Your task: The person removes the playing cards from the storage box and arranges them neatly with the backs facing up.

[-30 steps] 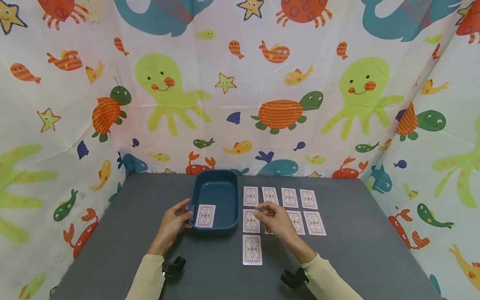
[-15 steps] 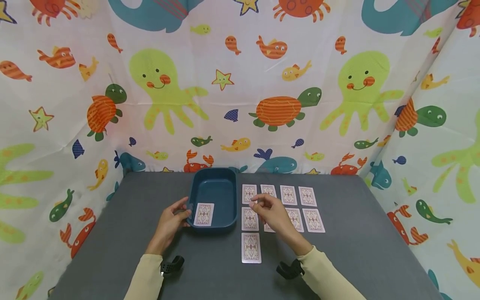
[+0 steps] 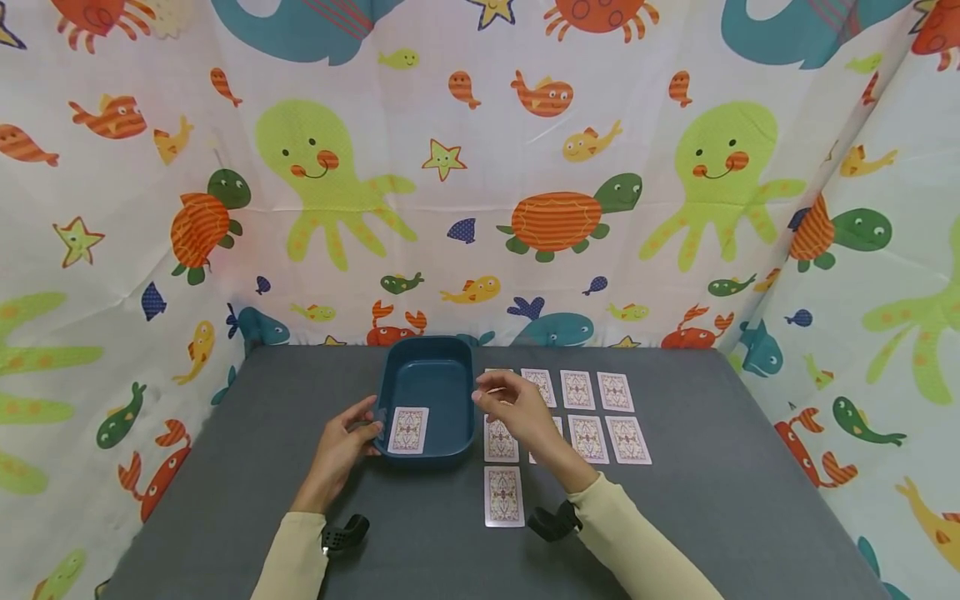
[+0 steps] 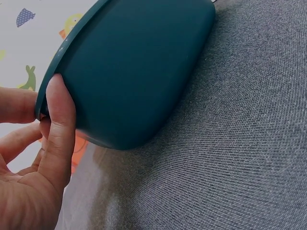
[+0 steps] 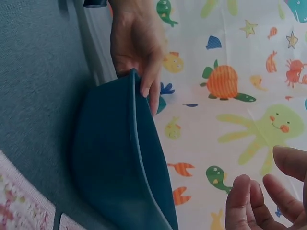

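Observation:
A dark blue rectangular plastic bin [image 3: 442, 396] stands on the table, with a face-down playing card [image 3: 408, 430] in its near left part. My left hand [image 3: 337, 454] pinches its left rim; the left wrist view shows the thumb [image 4: 60, 120] against the outer wall and fingers across the rim. Just beside the bin's right rim hovers my right hand [image 3: 521, 417], loosely bent. Nothing shows between its fingers [image 5: 238, 199] in the right wrist view. Beneath it, it partly covers cards of the left columns, including the middle-row playing card [image 3: 499, 442].
Right of the bin, several face-down cards lie in rows, among them a far right card [image 3: 616, 392] and a single near card [image 3: 504, 497]. The grey table [image 3: 720, 500] ends at a hanging sea-animal cloth [image 3: 480, 108]. Each wrist wears a black camera [image 3: 347, 533].
My right hand has moved left, from over the second column of cards to the bin's right rim. The left hand keeps its grip, and the card in the bin has stayed put.

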A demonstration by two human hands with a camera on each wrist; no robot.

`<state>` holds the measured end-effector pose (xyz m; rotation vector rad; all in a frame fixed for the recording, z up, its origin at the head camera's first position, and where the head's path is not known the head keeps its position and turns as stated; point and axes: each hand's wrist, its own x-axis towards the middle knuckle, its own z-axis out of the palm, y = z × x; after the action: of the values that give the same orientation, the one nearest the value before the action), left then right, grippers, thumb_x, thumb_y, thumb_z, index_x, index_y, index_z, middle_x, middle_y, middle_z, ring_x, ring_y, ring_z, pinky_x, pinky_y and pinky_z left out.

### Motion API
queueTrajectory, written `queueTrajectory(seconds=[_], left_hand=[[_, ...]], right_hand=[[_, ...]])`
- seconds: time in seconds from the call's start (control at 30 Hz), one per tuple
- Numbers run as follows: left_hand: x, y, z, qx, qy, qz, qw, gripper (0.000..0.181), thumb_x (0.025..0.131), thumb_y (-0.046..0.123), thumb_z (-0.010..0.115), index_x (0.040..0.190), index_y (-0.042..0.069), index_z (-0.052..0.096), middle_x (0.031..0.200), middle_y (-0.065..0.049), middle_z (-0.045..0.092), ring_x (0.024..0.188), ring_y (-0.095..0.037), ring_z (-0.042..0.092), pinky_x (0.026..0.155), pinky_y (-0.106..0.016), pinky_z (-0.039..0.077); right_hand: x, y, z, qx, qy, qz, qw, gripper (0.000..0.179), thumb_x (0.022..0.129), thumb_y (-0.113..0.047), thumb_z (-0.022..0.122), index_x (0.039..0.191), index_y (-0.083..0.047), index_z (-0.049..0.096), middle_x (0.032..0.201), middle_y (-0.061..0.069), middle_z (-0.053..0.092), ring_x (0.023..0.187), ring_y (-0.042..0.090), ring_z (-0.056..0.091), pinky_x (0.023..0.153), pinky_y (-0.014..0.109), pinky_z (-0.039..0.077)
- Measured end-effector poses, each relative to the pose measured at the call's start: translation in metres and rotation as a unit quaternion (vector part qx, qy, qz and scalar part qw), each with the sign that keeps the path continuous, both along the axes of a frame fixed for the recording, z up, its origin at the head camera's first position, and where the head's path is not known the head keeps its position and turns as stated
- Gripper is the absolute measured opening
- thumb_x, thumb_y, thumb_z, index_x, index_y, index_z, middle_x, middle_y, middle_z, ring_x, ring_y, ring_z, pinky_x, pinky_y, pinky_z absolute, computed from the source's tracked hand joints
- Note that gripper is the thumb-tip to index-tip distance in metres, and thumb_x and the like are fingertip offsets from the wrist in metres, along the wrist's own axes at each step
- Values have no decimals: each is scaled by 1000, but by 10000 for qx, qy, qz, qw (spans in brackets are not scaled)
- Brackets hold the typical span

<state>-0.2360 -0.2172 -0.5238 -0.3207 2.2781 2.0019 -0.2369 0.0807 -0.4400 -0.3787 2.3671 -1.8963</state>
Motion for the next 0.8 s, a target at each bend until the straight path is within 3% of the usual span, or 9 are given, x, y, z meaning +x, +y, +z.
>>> queueTrajectory(seconds=[0.17, 0.4, 0.8], left_hand=[[1, 1, 2, 0, 12, -5, 10000, 53, 95, 11, 60, 146, 21, 47, 130, -13, 42, 87, -21, 58, 68, -30, 56], [1, 1, 1, 8, 33, 12, 10000, 53, 95, 10, 61, 145, 20, 48, 130, -14, 42, 87, -20, 57, 67, -29, 56], [0, 0, 0, 16, 0, 6, 10000, 54, 95, 11, 60, 146, 22, 46, 130, -15, 42, 88, -22, 58, 68, -30, 56]], right_hand=[[-3, -14, 6, -149, 45, 252, 9996, 31, 94, -13, 66, 122, -3, 62, 118, 18, 60, 99, 23, 64, 80, 31, 58], [-15, -31, -8, -183, 2, 379, 9991, 35, 91, -25, 71, 123, -14, 63, 123, 11, 61, 105, 25, 64, 86, 35, 57], [-27, -59, -14, 334, -78, 386, 9987, 32, 88, -31, 73, 118, -21, 65, 121, 4, 63, 108, 24, 63, 86, 37, 54]])
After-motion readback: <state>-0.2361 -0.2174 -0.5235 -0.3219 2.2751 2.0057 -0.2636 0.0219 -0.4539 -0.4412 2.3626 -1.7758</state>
